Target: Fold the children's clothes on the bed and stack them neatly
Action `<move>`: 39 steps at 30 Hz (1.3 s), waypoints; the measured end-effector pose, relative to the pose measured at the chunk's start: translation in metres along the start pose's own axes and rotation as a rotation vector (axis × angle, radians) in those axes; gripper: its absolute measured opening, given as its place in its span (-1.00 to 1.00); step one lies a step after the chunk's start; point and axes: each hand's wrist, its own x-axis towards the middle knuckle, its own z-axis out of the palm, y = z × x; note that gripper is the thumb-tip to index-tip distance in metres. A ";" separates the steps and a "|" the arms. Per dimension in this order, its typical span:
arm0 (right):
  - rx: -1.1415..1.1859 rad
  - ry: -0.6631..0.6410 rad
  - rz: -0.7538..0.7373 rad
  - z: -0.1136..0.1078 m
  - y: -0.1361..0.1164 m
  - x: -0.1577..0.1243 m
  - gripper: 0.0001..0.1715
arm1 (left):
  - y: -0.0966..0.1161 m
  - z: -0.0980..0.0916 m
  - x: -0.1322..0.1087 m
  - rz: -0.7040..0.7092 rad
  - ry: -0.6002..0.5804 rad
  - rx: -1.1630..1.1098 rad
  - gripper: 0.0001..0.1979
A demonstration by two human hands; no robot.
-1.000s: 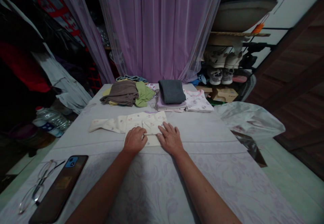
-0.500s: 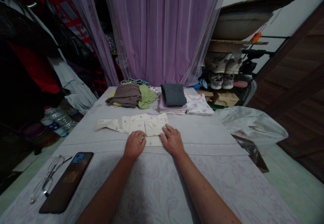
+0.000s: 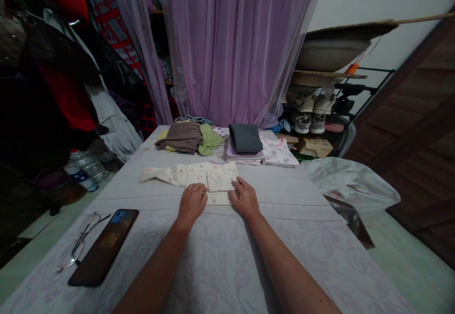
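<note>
A cream garment (image 3: 197, 176) with a small scattered print lies partly folded on the bed-like surface. One narrow sleeve or leg (image 3: 159, 174) of it stretches out to the left, and a folded flap lies over its right half. My left hand (image 3: 193, 202) is at the near edge of the garment, fingers close together, the thumb by the flap's lower left corner. At the flap's right edge, my right hand (image 3: 246, 198) has thumb and forefinger closed on the cloth. The fingertips of both hands are partly hidden.
Behind the garment lie a loose heap of brown and green clothes (image 3: 183, 137), a folded stack topped by a dark grey piece (image 3: 245, 138), and a folded white printed top (image 3: 279, 153). A phone (image 3: 106, 247) and glasses (image 3: 78, 243) rest at the left edge. Purple curtains (image 3: 227, 49) hang behind.
The camera view has shifted a little, so the whole scene appears slightly moved. Both hands stay at the garment's near side, and its fold looks much the same.
</note>
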 end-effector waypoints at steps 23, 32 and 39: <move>0.086 -0.158 0.246 -0.024 -0.011 0.047 -0.78 | -0.007 0.007 0.004 -0.445 0.098 0.067 -0.51; 0.560 0.191 0.656 -0.029 0.077 0.020 -0.69 | -0.009 0.005 0.005 -0.424 0.074 0.067 -0.50; 0.531 0.614 0.789 -0.051 0.119 -0.003 -0.48 | -0.014 0.006 0.006 -0.390 0.172 0.025 -0.51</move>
